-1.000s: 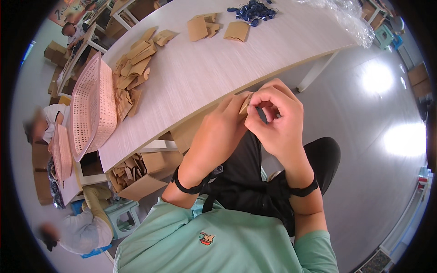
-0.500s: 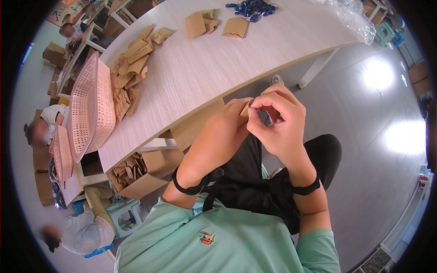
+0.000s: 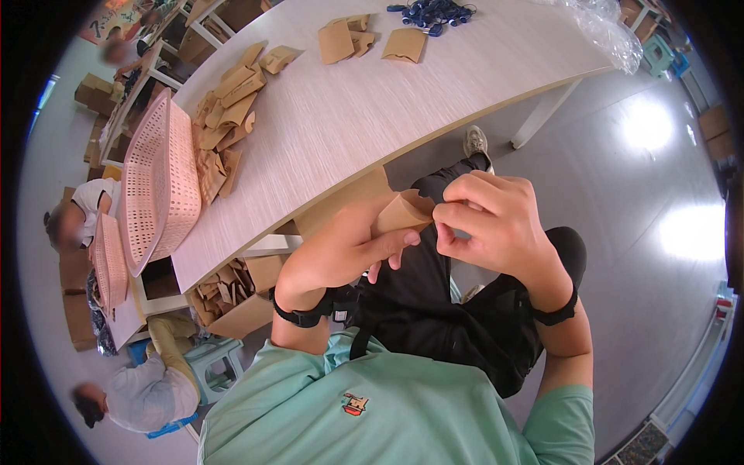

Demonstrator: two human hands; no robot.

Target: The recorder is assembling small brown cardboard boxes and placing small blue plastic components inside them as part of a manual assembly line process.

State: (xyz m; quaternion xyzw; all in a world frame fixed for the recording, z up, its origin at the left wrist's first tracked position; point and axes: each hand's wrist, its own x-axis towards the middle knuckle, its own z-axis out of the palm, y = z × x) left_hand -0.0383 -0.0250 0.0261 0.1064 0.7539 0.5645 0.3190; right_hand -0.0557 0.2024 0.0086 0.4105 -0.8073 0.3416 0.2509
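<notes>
My left hand (image 3: pixel 341 246) is wrapped round a brown kraft-paper pillow box (image 3: pixel 401 215), holding it over my lap near the table's front edge. The box bulges into a tube, and its unfolded end faces my right hand (image 3: pixel 496 225). Thumb and fingers of that right hand are pinched together right beside this end. Whether they grip a flap or something small is hidden. On the table lie more pillow boxes (image 3: pixel 335 42), a single one (image 3: pixel 403 46) and a heap of them (image 3: pixel 225 116) at the left.
A pink plastic basket (image 3: pixel 161 194) stands at the table's left end. Dark blue corded items (image 3: pixel 434 14) and clear bubble wrap (image 3: pixel 593 31) lie at the far side. Below the table is a carton (image 3: pixel 252 310) of brown pieces. Other people sit at the left.
My left hand has turned and shifted left and down, bringing the pillow box into fuller view. My right hand has moved slightly right and down, its fingers drawn into a tighter pinch.
</notes>
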